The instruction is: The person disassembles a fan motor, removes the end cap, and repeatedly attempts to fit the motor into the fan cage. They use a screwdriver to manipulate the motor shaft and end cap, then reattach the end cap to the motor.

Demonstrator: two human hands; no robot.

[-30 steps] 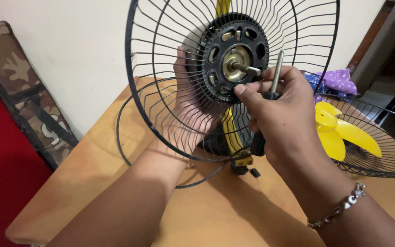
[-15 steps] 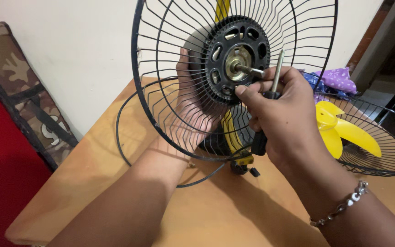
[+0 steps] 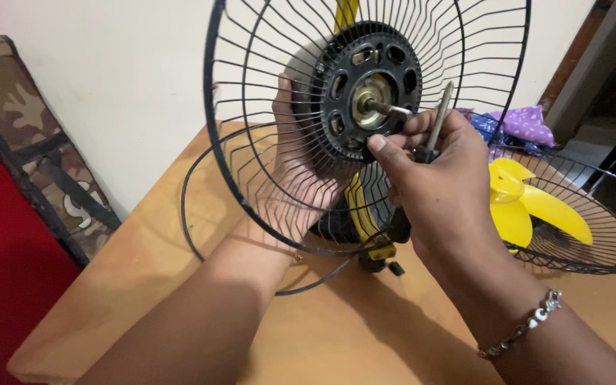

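Over on the far left a camouflage-patterned bag (image 3: 30,135) is leaning against the wall, out of the way. A loose wire ring (image 3: 195,214) is lying on the wooden tabletop (image 3: 165,299), partly under the work. The left hand (image 3: 301,171) is reaching behind the black rear fan guard (image 3: 251,142), its fingers spread and pressing against the wires, seemingly bracing the guard upright so the hub is facing the person. In the middle, the black motor hub (image 3: 372,85) is showing its brass centre and bare shaft (image 3: 390,109). The right hand (image 3: 436,178) is clenching a slim screwdriver (image 3: 438,121), fingers gathered close at the hub. Farther right, the yellow fan blade (image 3: 529,207) is resting inside the front guard (image 3: 607,235), set aside on the tabletop.
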